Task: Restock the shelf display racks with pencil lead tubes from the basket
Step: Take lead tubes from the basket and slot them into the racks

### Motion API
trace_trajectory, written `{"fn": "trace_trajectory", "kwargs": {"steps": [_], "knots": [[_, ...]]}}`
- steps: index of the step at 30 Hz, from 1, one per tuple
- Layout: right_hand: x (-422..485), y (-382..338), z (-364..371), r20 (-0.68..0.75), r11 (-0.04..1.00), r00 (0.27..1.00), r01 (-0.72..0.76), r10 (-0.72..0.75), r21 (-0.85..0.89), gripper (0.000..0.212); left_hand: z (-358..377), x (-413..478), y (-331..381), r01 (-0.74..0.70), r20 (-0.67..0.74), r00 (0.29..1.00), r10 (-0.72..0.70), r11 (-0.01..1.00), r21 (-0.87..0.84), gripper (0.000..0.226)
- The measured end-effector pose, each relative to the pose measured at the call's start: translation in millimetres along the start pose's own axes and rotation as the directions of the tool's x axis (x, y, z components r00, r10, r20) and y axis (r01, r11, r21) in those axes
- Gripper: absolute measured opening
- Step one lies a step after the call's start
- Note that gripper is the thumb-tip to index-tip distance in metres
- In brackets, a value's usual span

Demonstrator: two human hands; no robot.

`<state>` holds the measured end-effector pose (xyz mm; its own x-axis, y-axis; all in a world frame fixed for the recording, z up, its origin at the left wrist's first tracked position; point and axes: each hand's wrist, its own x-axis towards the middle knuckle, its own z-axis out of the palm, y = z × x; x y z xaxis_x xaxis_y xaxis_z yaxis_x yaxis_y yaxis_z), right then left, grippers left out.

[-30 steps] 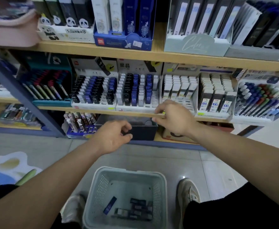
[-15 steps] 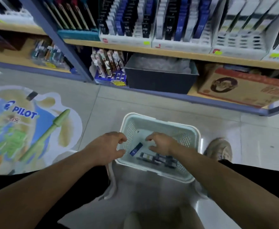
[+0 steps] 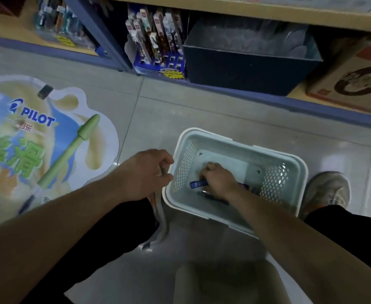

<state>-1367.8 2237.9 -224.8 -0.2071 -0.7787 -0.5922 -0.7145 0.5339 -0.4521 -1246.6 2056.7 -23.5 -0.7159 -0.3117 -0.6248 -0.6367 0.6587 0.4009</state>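
A pale perforated basket [image 3: 241,144] stands on the floor between my feet. My right hand [image 3: 218,179] is down inside it, fingers curled over a blue pencil lead tube [image 3: 198,184] whose end sticks out to the left. A few dark tubes [image 3: 243,187] lie under and beside that hand, partly hidden. My left hand [image 3: 145,172] hovers just outside the basket's left rim with its fingers loosely curled and nothing visible in it. The display racks are out of view above the frame.
The bottom shelf ahead holds a dark bin [image 3: 246,69], a pen display box [image 3: 158,40] and a cardboard box [image 3: 351,84]. A large floor sticker [image 3: 37,139] lies at the left. My right shoe [image 3: 327,189] sits beside the basket.
My view dropped from the shelf racks to the floor. My right hand came off the rack, went down into the basket and closed over the blue tube. My left hand lowered beside the rim.
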Motion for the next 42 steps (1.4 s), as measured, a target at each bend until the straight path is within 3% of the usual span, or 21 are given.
{"fn": "trace_trajectory", "kwargs": {"steps": [9, 18, 24, 28, 32, 39, 42], "knots": [[-14, 13, -3, 0.003, 1.000, 1.000, -0.010, 0.010, 0.007, 0.027, 4, -1, -4, -0.010, 0.022, 1.000, 0.010, 1.000, 0.013, 0.029], [-32, 17, 4, 0.114, 1.000, 0.993, -0.014, 0.016, -0.014, 0.041, 14, -6, 1, -0.006, 0.083, 0.997, 0.003, 0.999, 0.036, 0.033], [-36, 15, 15, 0.170, 0.999, 0.985, 0.004, 0.003, -0.040, 0.026, 25, -9, -15, 0.016, 0.119, 0.993, -0.014, 1.000, -0.022, 0.039], [-39, 15, 19, 0.223, 1.000, 0.975, 0.005, -0.008, 0.015, 0.031, 30, -6, -16, 0.029, 0.158, 0.987, -0.029, 1.000, 0.006, 0.045], [-41, 10, 19, 0.325, 0.999, 0.945, 0.030, -0.038, 0.031, 0.028, 31, -5, -18, 0.043, 0.161, 0.986, -0.042, 0.999, -0.003, 0.041], [-43, 4, 19, 0.379, 0.998, 0.925, -0.004, -0.023, 0.070, 0.042, 29, -8, -18, 0.063, 0.177, 0.982, -0.061, 0.998, -0.006, 0.037], [-44, 2, 21, 0.419, 0.998, 0.908, 0.003, -0.027, 0.059, 0.037, 29, -8, -17, 0.067, 0.181, 0.981, -0.068, 0.998, 0.012, 0.034]]}}
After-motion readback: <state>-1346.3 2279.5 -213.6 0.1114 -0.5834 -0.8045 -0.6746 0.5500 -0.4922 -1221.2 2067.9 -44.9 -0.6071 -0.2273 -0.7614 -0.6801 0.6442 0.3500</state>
